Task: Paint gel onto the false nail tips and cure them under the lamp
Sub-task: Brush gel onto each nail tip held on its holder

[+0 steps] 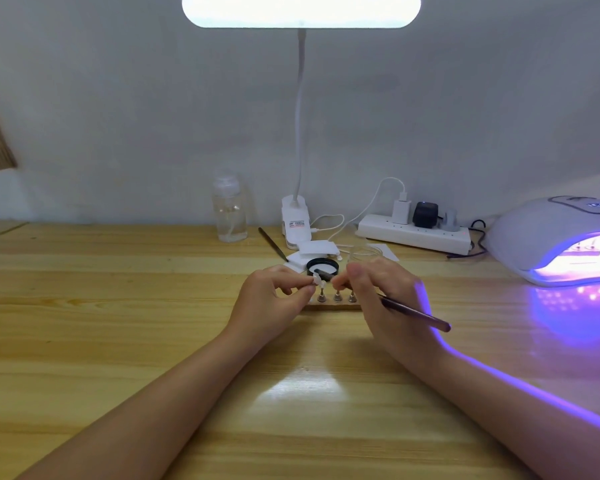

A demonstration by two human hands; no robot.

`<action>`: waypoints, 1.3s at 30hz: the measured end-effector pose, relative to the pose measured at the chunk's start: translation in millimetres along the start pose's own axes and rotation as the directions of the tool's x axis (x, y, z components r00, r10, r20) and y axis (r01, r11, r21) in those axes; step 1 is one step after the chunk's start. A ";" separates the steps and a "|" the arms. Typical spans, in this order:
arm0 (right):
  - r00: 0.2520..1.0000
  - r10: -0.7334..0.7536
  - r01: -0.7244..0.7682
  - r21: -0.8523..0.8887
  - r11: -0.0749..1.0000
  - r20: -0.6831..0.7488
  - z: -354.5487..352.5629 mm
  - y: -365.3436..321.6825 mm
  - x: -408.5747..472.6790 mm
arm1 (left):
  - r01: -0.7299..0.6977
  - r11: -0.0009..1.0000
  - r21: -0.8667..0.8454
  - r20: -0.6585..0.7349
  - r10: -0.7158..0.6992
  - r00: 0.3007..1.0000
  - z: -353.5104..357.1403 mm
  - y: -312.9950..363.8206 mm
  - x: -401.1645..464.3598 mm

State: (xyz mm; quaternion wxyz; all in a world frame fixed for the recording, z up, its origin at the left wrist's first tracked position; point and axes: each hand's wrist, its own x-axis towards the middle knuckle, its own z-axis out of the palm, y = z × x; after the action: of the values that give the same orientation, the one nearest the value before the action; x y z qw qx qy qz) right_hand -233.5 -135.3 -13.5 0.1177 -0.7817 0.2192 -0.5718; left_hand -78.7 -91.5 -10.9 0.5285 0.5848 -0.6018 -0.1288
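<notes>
While you are holding the false nail tip up just near of the black gel jar, your left hand is pinching it, or the small stand under it, between thumb and fingertips; which of the two is too small to tell. Your right hand is pinching the brush, with the handle trailing out to the near right and the bristle end reaching toward the tip. The wooden holder strip is lying on the table just under your fingers, with three metal pegs showing on it. Over at the right edge the curing lamp is glowing violet, and something seems to be sitting inside it already, though I cannot make out what.

To do this stroke well, I would judge that you are needing a steady base: keep both wrists resting on the wood and let the fingers of the two hands brace against each other. Be drawing the gel thinly from the base of the tip toward its free edge, keeping it off your fingertips. Hold the tip level so the gel is not pooling to one side. Mind the spill of violet light across the table: gel on the bristles may start setting if they are lingering in it.
</notes>
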 end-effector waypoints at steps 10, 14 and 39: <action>1.000 -0.003 0.004 -0.025 1.000 0.012 -0.3 -0.2 0.8 | 0.023 1.000 0.016 -0.011 -0.022 1.000 -0.2 1.6 -0.5; 1.000 -0.028 0.028 0.004 1.000 0.010 -1.8 0.4 -0.7 | 0.027 1.000 0.012 -0.019 -0.026 0.999 0.0 1.9 -1.4; 0.997 0.059 -0.060 0.016 0.998 0.055 -1.4 -2.6 0.5 | 0.035 0.999 0.012 -0.023 -0.035 0.999 -0.4 2.8 -1.4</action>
State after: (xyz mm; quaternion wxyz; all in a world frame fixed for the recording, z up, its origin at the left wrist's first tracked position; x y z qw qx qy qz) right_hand -234.1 -133.2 -11.6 0.1476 -0.7892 0.2339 -0.5483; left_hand -80.3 -89.3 -9.2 0.5292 0.5999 -0.5863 -0.1274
